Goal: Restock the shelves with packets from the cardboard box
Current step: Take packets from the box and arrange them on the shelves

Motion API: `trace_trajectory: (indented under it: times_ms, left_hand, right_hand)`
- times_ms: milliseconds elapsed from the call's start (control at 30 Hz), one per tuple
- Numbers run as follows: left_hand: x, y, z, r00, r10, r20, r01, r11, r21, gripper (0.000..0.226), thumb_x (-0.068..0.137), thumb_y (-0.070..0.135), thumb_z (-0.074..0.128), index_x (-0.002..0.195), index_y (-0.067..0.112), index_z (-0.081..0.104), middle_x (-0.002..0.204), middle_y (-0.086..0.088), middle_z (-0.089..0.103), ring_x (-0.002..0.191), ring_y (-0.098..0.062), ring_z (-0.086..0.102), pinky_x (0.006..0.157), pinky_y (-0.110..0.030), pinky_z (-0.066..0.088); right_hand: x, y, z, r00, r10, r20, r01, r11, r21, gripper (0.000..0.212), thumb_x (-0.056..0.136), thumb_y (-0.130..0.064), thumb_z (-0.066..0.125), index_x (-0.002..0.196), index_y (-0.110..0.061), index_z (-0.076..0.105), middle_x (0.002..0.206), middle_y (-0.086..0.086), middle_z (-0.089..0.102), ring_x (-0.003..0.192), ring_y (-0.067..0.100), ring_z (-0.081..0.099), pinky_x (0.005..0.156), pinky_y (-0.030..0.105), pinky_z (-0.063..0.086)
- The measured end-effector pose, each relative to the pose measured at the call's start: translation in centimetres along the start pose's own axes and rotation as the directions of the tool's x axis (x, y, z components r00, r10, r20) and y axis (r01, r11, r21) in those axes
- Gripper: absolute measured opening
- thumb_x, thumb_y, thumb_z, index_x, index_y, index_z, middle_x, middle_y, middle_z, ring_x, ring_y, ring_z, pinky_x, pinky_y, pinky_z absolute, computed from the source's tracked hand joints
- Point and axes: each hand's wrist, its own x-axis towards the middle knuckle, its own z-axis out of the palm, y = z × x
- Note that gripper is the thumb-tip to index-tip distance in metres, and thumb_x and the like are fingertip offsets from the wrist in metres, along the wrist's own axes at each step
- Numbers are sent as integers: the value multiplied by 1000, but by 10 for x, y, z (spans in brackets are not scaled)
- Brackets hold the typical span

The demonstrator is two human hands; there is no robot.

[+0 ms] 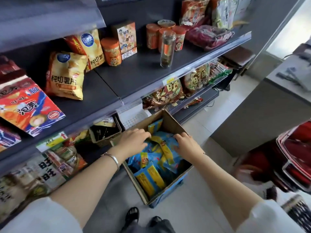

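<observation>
An open cardboard box [175,122] stands on the floor in front of the shelves, filled with several blue and yellow snack packets [161,150]. My left hand [134,140] reaches into the box from the left, fingers curled down onto the top packets. My right hand [186,145] reaches in from the right, fingers bent over the same pile. Whether either hand has a firm hold on a packet is hidden by the fingers. The dark grey middle shelf [134,71] holds yellow crisp bags [65,76], orange tubs [111,51] and a clear bottle [166,47].
The box rests on a blue crate [171,189]. A wicker basket [106,133] sits on the lower shelf beside the box. Lower shelves carry large snack bags [168,95]. A red basket [296,153] is at the right; a grey counter [269,105] stands behind. My feet [143,219] are below.
</observation>
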Motion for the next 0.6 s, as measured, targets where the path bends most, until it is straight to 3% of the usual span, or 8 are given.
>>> trace_trajectory:
  times_ms: [233,300,400,600]
  left_hand:
    - [38,1,67,967,25,255,-28,1000,10,34,94,25,52,127,19,46,123,-5,49,113,-25,48,76,-34,41]
    - [46,-1,85,951,19,309,-36,998,49,33,94,23,52,125,16,46,122,-7,48,116,-27,47,80,-37,41]
    - [55,-4,108,941,0,338,-26,997,70,35,92,18,52,125,14,42,121,-8,51,114,-29,50,85,-42,44]
    - [62,-3,122,916,5,400,-29,998,54,55,91,14,52,138,14,23,112,-13,59,99,-36,60,68,-39,43]
  right_hand:
    - [19,14,38,971,166,171,-172,985,19,44,94,-34,52,130,-9,43,123,15,45,113,36,49,85,42,48]
    - [25,14,45,963,191,189,-198,980,22,45,94,-33,50,132,-9,42,123,16,45,112,37,50,84,42,48]
    - [31,13,54,950,223,218,-234,972,26,45,94,-31,50,132,-8,41,123,18,45,112,38,49,83,41,47]
    - [41,13,68,933,292,211,-310,949,59,52,92,-34,54,136,-11,36,128,17,43,117,38,46,86,42,46]
